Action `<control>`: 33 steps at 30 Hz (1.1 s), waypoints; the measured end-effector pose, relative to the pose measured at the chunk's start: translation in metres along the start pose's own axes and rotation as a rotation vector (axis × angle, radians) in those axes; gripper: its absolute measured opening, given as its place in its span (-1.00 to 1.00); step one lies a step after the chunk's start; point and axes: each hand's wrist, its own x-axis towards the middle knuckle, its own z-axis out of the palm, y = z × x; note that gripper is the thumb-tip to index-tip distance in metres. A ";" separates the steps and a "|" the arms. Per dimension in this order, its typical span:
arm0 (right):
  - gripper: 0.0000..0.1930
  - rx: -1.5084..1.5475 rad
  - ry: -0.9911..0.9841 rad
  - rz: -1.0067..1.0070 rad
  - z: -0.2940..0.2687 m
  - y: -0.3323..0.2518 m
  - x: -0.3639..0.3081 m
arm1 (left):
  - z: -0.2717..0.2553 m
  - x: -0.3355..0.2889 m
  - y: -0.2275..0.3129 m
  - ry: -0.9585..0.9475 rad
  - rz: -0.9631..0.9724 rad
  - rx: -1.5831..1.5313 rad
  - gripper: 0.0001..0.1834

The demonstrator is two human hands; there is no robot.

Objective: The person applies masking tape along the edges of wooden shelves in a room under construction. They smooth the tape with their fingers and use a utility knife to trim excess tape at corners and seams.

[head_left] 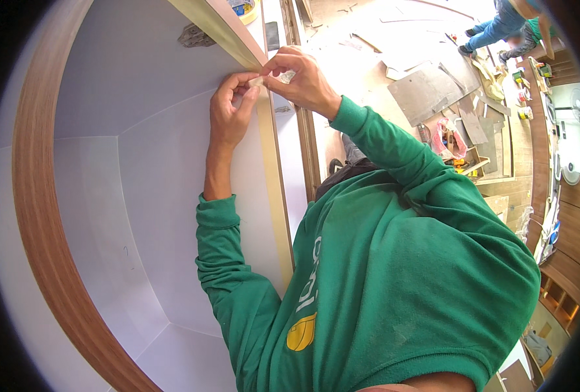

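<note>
My left hand (233, 104) is closed, its thumb and fingers pinching a small pale piece (256, 82), too small to identify. From the other side, the thumb and forefinger of my right hand (301, 78) close on the same piece. Both hands meet at the edge of a white cabinet panel. Along that edge runs a strip of cream masking tape (273, 189), passing just under my fingers. My fingertips partly hide the tape there. A crumpled clear scrap (288, 76) shows beside my right palm.
Left of me is the cabinet's pale interior (165, 189), framed by a wood-grain edge (35, 163). A tape roll (247, 13) rests above my hands. Cut boards (427, 91), a pink bag (448, 138) and scraps litter the floor at right. Another person (496, 32) is at the far right.
</note>
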 end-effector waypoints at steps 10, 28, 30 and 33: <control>-0.87 -0.038 0.003 0.045 -0.001 0.008 0.000 | 0.006 0.003 0.000 0.119 -0.053 0.125 -0.77; -0.81 -0.100 -0.026 -0.041 -0.013 0.019 -0.004 | 0.010 0.005 -0.012 0.118 -0.084 0.170 -0.84; -0.83 -0.038 -0.056 0.014 -0.009 0.017 -0.005 | 0.011 0.005 -0.007 0.114 -0.104 0.177 -0.84; -0.82 -0.062 -0.058 -0.019 -0.007 0.011 -0.001 | 0.010 0.005 -0.010 0.119 -0.063 0.152 -0.82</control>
